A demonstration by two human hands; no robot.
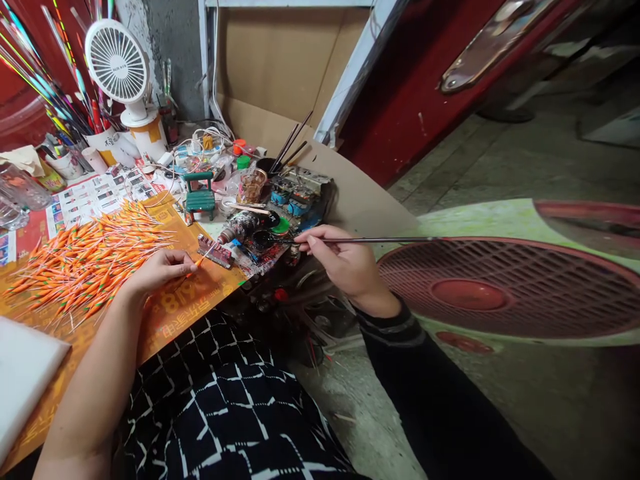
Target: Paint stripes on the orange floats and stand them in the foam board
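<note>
Above the tabletop [156,327] by its near edge, a slender orange piece [199,261], slanting away rightward, was pinched by the left hand's [167,270] fingers, left of a brush [395,239] pinched by the right hand [347,267].

Floats [107,257] heaped on the bench [187,300] at your left, slab [25,373] nearer you, fan [119,67] behind the heap, miniature chair [200,200] to its right, paint pots [263,240] farther right
</note>
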